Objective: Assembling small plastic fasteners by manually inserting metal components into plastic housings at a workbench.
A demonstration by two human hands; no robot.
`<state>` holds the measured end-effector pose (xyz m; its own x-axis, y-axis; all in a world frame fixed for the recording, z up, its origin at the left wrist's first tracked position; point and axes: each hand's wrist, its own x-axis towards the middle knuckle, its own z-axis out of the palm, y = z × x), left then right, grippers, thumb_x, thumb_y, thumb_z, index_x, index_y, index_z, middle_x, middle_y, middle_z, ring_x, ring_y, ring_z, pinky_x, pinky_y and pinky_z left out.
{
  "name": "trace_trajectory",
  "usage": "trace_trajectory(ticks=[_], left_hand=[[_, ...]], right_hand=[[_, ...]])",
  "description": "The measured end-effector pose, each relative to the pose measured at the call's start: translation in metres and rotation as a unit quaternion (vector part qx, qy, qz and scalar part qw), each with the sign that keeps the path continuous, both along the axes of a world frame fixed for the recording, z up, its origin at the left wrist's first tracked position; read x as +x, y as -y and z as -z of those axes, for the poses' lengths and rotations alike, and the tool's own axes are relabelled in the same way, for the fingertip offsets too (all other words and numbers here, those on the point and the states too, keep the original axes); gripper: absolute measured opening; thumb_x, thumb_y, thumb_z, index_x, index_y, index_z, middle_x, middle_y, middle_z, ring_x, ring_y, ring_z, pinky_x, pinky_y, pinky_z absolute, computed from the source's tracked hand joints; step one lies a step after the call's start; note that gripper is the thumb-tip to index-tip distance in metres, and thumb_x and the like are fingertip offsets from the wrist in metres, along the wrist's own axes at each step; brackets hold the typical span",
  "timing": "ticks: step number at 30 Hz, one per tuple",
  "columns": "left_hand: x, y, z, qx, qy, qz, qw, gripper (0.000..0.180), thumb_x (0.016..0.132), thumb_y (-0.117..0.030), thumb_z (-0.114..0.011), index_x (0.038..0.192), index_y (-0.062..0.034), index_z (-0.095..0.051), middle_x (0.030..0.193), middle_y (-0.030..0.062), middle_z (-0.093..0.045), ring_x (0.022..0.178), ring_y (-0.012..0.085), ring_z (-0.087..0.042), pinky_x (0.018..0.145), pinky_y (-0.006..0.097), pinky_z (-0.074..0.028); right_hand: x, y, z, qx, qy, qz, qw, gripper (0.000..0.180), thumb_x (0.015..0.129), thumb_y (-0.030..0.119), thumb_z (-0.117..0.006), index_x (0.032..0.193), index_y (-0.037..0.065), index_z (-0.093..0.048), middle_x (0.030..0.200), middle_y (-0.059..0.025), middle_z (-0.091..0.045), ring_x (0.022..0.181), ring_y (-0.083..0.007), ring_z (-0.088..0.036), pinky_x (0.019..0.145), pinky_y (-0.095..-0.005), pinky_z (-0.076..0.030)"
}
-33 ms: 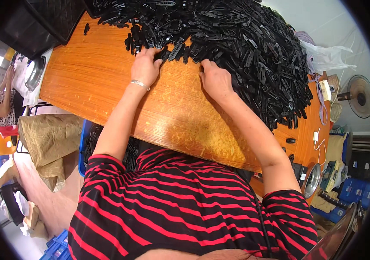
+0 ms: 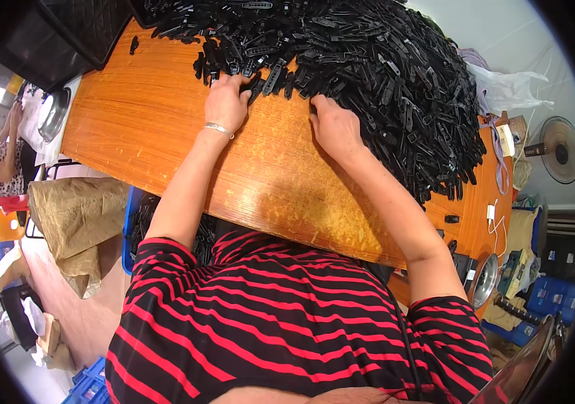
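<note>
A big heap of slim black plastic pieces (image 2: 395,87), some with slotted frames, covers the far and right part of the wooden table (image 2: 267,175). My left hand (image 2: 225,108), with a bracelet at the wrist, rests at the heap's near edge. Its thumb stands apart from the fingers, and the fingertips touch a few pieces. Farther right, my right hand (image 2: 336,126) lies against the heap's edge with fingers loosely bent and thumb apart. No piece shows inside either hand, though the fingertips are partly hidden. A few pieces lie between the two hands.
A black crate (image 2: 65,34) stands at the far left. Beneath the table's near edge is a blue bin (image 2: 129,232) with dark pieces. Brown sacking (image 2: 82,215) hangs at the left. A fan (image 2: 560,149) and a white plastic bag (image 2: 513,87) are at the right. Another person (image 2: 4,158) is at far left.
</note>
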<state>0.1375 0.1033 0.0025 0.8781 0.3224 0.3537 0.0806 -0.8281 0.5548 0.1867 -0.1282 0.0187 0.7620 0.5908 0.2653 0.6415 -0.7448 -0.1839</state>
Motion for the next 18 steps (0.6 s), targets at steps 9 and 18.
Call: trace_trajectory(ticks=[9, 18], left_hand=[[-0.017, -0.009, 0.003, -0.120, -0.012, -0.013, 0.993, 0.018, 0.080, -0.009, -0.067, 0.098, -0.0055, -0.066, 0.089, 0.0133, -0.067, 0.080, 0.0275, -0.065, 0.074, 0.034, -0.051], [-0.053, -0.023, -0.005, -0.353, 0.022, 0.036, 0.935, 0.022, 0.083, 0.000, -0.064, 0.105, 0.0009, -0.065, 0.084, 0.0002, -0.062, 0.074, 0.0066, -0.055, 0.070, 0.020, -0.047]], right_hand=[[-0.042, -0.025, -0.002, 0.182, -0.165, -0.053, 0.968, 0.017, 0.084, 0.014, -0.066, 0.097, 0.004, -0.062, 0.081, -0.0159, -0.067, 0.075, -0.0347, -0.065, 0.067, -0.0411, -0.051], [-0.058, -0.044, 0.006, 0.140, -0.161, -0.114, 0.970, 0.018, 0.084, 0.015, -0.065, 0.099, 0.004, -0.066, 0.088, -0.0122, -0.065, 0.076, -0.0294, -0.063, 0.070, -0.0397, -0.049]])
